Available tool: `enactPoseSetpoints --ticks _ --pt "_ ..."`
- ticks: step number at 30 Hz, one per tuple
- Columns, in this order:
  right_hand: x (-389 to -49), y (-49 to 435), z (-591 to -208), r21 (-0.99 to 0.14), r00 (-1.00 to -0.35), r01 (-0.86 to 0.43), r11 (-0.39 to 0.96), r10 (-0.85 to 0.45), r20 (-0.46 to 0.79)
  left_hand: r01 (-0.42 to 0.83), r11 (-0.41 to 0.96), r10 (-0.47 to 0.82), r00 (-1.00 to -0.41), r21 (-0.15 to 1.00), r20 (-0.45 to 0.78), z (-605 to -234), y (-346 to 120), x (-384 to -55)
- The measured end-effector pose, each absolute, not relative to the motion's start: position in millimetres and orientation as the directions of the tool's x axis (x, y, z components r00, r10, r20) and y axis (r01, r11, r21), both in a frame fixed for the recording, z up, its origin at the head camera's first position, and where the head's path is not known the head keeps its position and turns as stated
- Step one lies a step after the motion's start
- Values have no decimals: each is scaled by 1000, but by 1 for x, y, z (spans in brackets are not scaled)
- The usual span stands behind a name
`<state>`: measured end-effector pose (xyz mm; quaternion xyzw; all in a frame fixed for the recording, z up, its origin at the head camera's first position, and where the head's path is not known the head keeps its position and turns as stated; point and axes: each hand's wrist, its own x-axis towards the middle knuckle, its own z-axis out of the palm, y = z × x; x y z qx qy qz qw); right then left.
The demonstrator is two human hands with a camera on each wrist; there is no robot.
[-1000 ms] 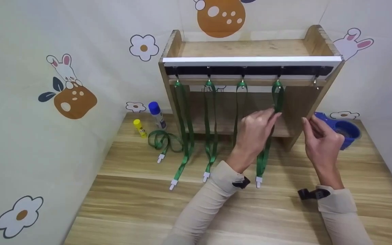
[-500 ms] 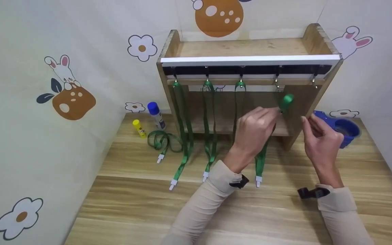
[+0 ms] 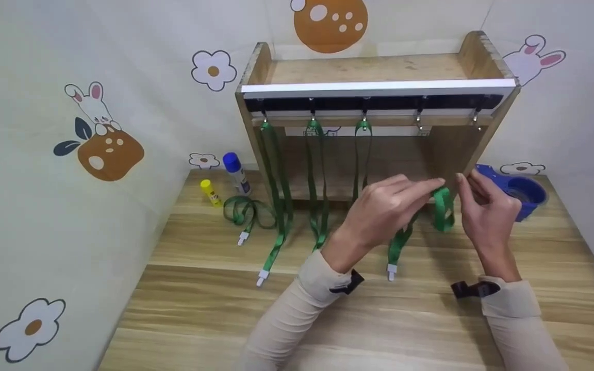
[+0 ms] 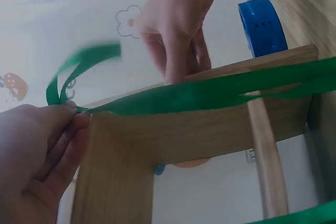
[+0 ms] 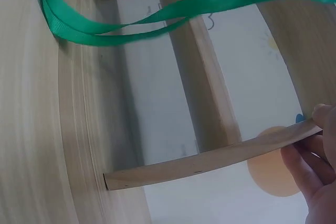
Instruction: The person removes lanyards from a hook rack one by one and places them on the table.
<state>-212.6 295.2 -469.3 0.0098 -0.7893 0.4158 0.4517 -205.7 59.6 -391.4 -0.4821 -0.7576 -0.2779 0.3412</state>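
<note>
My left hand [image 3: 387, 211] pinches a green lanyard [image 3: 444, 208] in front of the wooden shelf [image 3: 451, 154]. In the left wrist view the lanyard's top loop curls above the thumb and fingertips, while its straps [image 4: 184, 95] stretch away to the right. The lanyard's white clip [image 3: 392, 272] is down by the table. My right hand [image 3: 490, 216] holds the front edge of the shelf's right side panel [image 5: 210, 163] between thumb and fingers. Three other lanyards, such as the leftmost one [image 3: 279, 180], hang from hooks on the shelf's black strip [image 3: 338, 104].
The two rightmost hooks [image 3: 419, 121] carry nothing. On the wood-grain table [image 3: 379, 330], a coiled green lanyard [image 3: 245, 208] lies left of the shelf, near a blue-capped glue stick [image 3: 236, 172] and a yellow one [image 3: 210, 193]. A blue tape dispenser [image 3: 526, 198] stands at the right.
The lanyard on the fourth hook from the left has come off in my left hand, which has moved slightly down and right; its loop now droops. My right hand stays on the panel.
</note>
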Motion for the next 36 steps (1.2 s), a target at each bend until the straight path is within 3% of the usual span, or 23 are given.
enactPoseSetpoints --ticks 6,12,20,29,36 --pt "-209 293 -466 -683 -626 -352 640 381 680 927 370 502 -247 52 829 -375 42 -198" --pt "-210 297 -469 -704 -642 -333 628 395 657 953 286 471 -228 97 852 -353 21 -191" --pt "-205 287 -458 -666 -591 -411 622 374 714 966 235 335 -182 105 925 -320 -18 -185" --pt "-202 283 -454 -680 -607 -408 610 375 701 929 320 164 -248 186 955 -303 -81 -177" --pt "-208 293 -465 -694 -624 -381 611 383 681 885 400 5 -262 238 965 -295 -126 -174"
